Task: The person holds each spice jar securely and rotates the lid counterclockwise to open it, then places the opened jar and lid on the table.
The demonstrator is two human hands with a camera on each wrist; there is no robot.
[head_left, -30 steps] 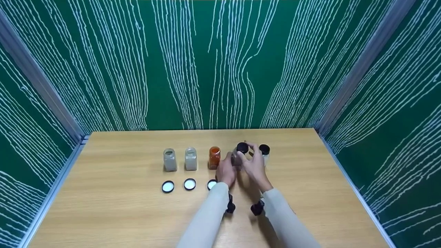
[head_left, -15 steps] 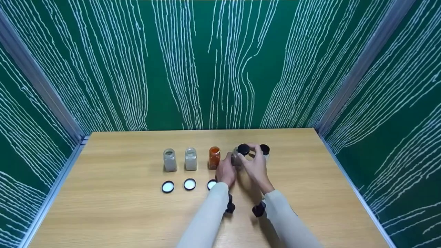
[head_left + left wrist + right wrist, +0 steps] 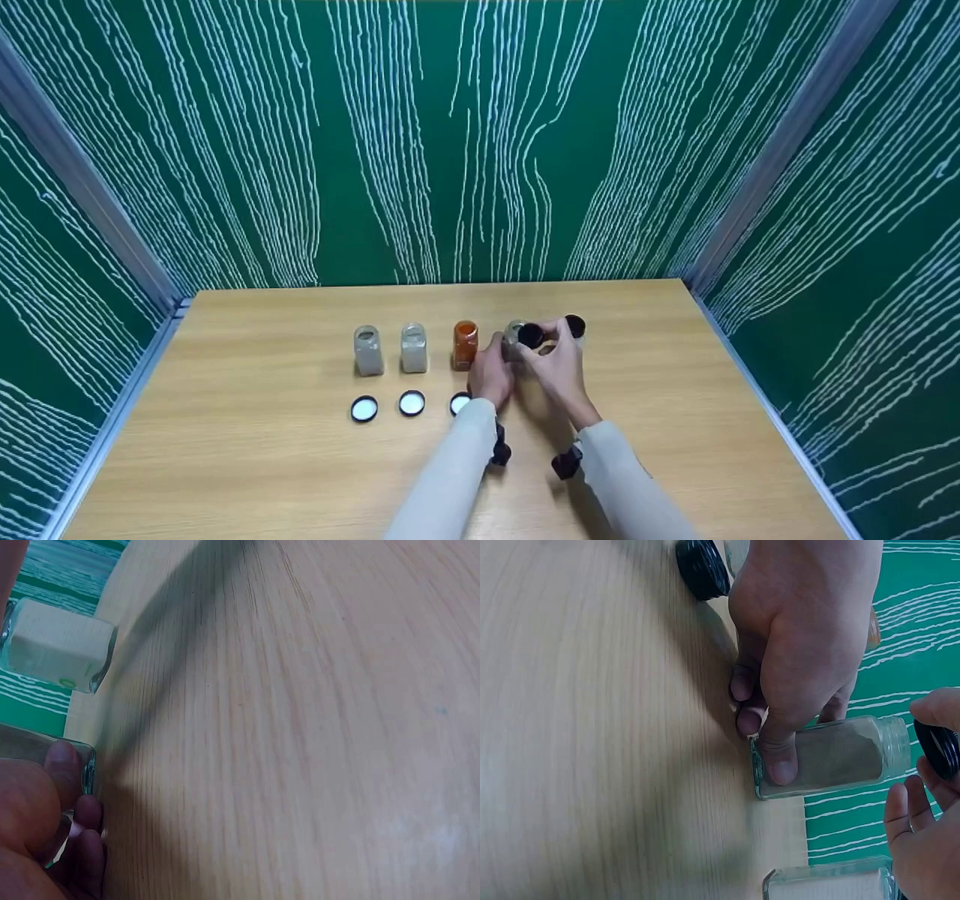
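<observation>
My left hand (image 3: 491,375) grips a square glass jar (image 3: 840,754) of grey-brown powder low down, its thumb across the side. The jar stands upright on the table, and its threaded mouth is uncovered. Between thumb and fingers, my right hand (image 3: 559,367) holds a black screw lid (image 3: 531,335), apart from the mouth and tilted just to its right. Close behind the right hand is another jar (image 3: 60,645) with pale contents, its black cap (image 3: 574,325) on. To the left of my left hand stands an uncapped jar of orange-red powder (image 3: 465,349).
Two uncapped jars with pale contents, one at the far left (image 3: 368,352) and one beside it (image 3: 414,349), continue the row. Three upturned lids lie in front: a left one (image 3: 364,409), a middle one (image 3: 412,403) and one partly behind the left sleeve (image 3: 460,403). Green walls enclose the wooden table (image 3: 247,450).
The right hand has taken the black lid off the grey-brown powder jar and moved it slightly right and down, baring the mouth. The left hand stays on the jar.
</observation>
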